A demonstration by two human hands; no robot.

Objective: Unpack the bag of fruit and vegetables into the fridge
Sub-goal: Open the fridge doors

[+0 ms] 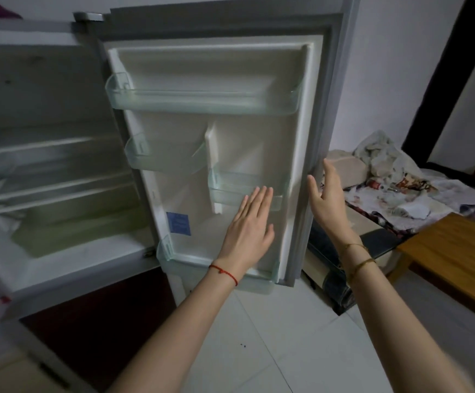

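The fridge (60, 154) stands open on the left, its glass shelves blurred. Its door (210, 131) is swung wide toward me, showing several clear door bins with nothing in them. My left hand (249, 225) is flat with straight fingers in front of the door's inner face, near the lower right bin. My right hand (325, 199) is open, palm facing left, beside the door's outer edge; whether it touches the edge I cannot tell. A white plastic bag (381, 154) lies crumpled on a surface to the right; its contents are hidden.
A wooden table (457, 256) stands at the right. A cluttered patterned cloth (418, 199) covers a low surface behind it. White tiled floor (273, 336) lies below the door. A dark lower fridge door (97, 321) is closed.
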